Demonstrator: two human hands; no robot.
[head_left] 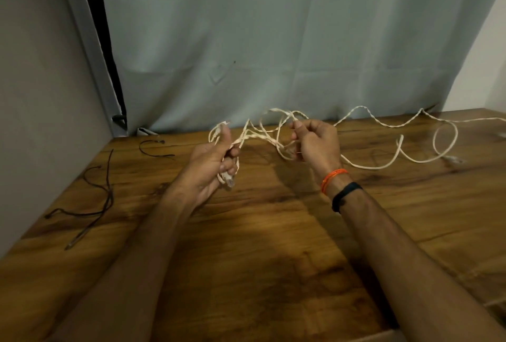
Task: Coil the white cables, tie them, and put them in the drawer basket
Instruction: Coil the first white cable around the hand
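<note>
White cables (383, 125) lie tangled across the back of the wooden table (260, 232), twisted together and trailing off to the right with a loop near the right edge. My left hand (216, 166) is closed on one end of the cables, with clear plug ends sticking out above the thumb and below the fingers. My right hand (315, 141) pinches the tangled strands a little to the right, lifted above the table. Between both hands the strands hang in loose loops. No drawer basket is in view.
Thin black cords (101, 199) lie on the table at the left, another short black cord (153, 148) behind them. A grey wall panel (41, 95) stands at the left. A pale curtain (273, 40) hangs behind the table.
</note>
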